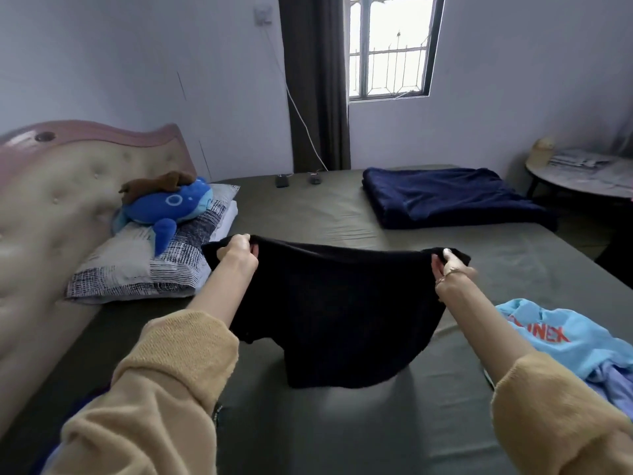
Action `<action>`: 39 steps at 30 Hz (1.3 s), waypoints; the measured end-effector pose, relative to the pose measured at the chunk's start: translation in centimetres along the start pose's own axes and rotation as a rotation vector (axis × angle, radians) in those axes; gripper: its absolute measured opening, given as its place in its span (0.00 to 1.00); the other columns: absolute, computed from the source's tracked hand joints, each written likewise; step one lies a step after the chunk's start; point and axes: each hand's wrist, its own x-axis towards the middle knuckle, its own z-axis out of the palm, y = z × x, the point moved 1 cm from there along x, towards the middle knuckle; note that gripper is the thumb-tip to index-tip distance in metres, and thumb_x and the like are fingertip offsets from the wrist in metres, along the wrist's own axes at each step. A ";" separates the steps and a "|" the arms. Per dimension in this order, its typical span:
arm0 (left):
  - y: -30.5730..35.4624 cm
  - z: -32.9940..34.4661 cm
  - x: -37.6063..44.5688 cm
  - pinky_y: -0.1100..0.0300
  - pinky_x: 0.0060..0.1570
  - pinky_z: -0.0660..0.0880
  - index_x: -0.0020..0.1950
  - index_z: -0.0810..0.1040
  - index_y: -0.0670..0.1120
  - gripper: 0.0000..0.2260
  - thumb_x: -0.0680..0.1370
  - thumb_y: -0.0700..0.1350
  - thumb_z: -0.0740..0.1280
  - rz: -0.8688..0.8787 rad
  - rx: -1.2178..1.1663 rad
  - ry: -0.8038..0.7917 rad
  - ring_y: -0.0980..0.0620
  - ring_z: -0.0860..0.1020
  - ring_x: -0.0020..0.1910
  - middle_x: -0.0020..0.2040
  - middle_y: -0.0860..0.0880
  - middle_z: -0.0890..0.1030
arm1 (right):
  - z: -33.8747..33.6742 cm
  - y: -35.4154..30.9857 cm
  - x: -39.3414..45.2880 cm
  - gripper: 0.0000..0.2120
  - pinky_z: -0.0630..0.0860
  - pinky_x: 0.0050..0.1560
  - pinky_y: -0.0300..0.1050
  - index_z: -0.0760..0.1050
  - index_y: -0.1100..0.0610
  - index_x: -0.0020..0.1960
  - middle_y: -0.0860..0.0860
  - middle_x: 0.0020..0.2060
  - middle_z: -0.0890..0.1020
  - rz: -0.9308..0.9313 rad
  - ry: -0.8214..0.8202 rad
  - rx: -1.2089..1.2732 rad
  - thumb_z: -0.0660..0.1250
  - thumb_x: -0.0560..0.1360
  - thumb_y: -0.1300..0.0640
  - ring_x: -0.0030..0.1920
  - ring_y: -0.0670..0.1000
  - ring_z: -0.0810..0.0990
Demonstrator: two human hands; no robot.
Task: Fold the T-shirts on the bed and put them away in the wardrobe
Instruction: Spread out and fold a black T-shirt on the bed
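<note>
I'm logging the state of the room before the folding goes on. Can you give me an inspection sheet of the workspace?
Surface: bed with olive sheet, mostly smooth.
Job's things: black T-shirt held stretched above the sheet; light blue T-shirt crumpled at the right edge.
Clutter: folded navy blanket, blue plush toy on a patterned pillow, two small dark devices at the far edge.
Grippers: left hand and right hand each grip a top corner of the black T-shirt.
Cables: white cable runs down the wall to the devices.
Surroundings: window, dark curtain, round side table; wardrobe not in view.
</note>
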 end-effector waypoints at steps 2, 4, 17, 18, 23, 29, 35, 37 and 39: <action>0.6 1.3 1.2 0.66 0.27 0.74 0.46 0.71 0.42 0.05 0.78 0.33 0.62 -0.006 -0.011 0.017 0.54 0.72 0.35 0.43 0.47 0.74 | 1.8 -0.4 0.6 0.14 0.70 0.25 0.33 0.64 0.54 0.35 0.52 0.41 0.76 -0.043 -0.002 -0.068 0.64 0.77 0.59 0.36 0.47 0.79; 1.0 2.3 2.2 0.65 0.36 0.76 0.44 0.72 0.42 0.05 0.79 0.34 0.62 -0.019 -0.012 0.015 0.54 0.73 0.36 0.47 0.46 0.74 | 3.5 -0.6 1.6 0.12 0.69 0.29 0.35 0.66 0.53 0.37 0.49 0.40 0.78 -0.039 -0.028 -0.089 0.63 0.78 0.57 0.43 0.48 0.78; 3.8 13.7 8.2 0.67 0.32 0.78 0.67 0.69 0.39 0.20 0.76 0.33 0.67 0.084 -0.155 -0.100 0.49 0.76 0.58 0.59 0.43 0.76 | 16.4 -4.8 9.9 0.20 0.73 0.59 0.47 0.62 0.53 0.72 0.49 0.58 0.70 -0.152 -0.245 -0.066 0.57 0.81 0.53 0.52 0.48 0.72; 4.6 15.0 8.2 0.65 0.37 0.79 0.66 0.67 0.40 0.20 0.76 0.33 0.67 0.138 -0.161 -0.126 0.49 0.76 0.57 0.56 0.44 0.77 | 17.3 -5.8 10.4 0.18 0.73 0.59 0.47 0.63 0.54 0.71 0.48 0.56 0.70 -0.147 -0.265 -0.016 0.56 0.81 0.54 0.52 0.48 0.71; 7.2 18.4 6.3 0.58 0.57 0.76 0.58 0.67 0.42 0.13 0.76 0.31 0.65 0.415 -0.199 -0.279 0.52 0.76 0.52 0.51 0.45 0.74 | 18.9 -8.6 11.2 0.10 0.72 0.51 0.46 0.68 0.51 0.43 0.48 0.41 0.73 -0.173 -0.337 0.203 0.56 0.81 0.60 0.41 0.45 0.73; 1.8 14.1 7.1 0.63 0.45 0.78 0.50 0.69 0.46 0.11 0.76 0.30 0.64 0.373 -0.149 -0.176 0.50 0.76 0.52 0.52 0.45 0.76 | 14.5 -5.3 13.3 0.11 0.77 0.38 0.39 0.71 0.58 0.61 0.51 0.47 0.75 -0.179 -0.194 0.001 0.60 0.80 0.58 0.43 0.50 0.77; -10.6 3.2 9.5 0.59 0.48 0.76 0.71 0.62 0.37 0.26 0.75 0.28 0.65 0.024 -0.036 0.194 0.46 0.76 0.55 0.62 0.40 0.74 | 5.8 3.1 16.2 0.16 0.68 0.20 0.31 0.65 0.57 0.31 0.45 0.18 0.74 -0.095 0.064 -0.179 0.66 0.76 0.63 0.16 0.41 0.70; -13.7 -0.2 9.9 0.58 0.53 0.74 0.67 0.68 0.35 0.21 0.75 0.29 0.66 -0.124 0.025 0.254 0.45 0.76 0.60 0.64 0.38 0.74 | 2.9 5.2 16.8 0.16 0.63 0.17 0.32 0.65 0.58 0.31 0.44 0.12 0.68 -0.066 0.131 -0.286 0.65 0.75 0.64 0.14 0.42 0.67; -17.0 -3.5 9.9 0.58 0.54 0.73 0.48 0.74 0.36 0.05 0.75 0.29 0.65 -0.226 0.101 0.285 0.45 0.76 0.58 0.54 0.37 0.78 | -0.5 7.6 17.1 0.07 0.63 0.23 0.38 0.69 0.60 0.39 0.50 0.25 0.75 -0.043 0.197 -0.461 0.65 0.75 0.62 0.26 0.46 0.73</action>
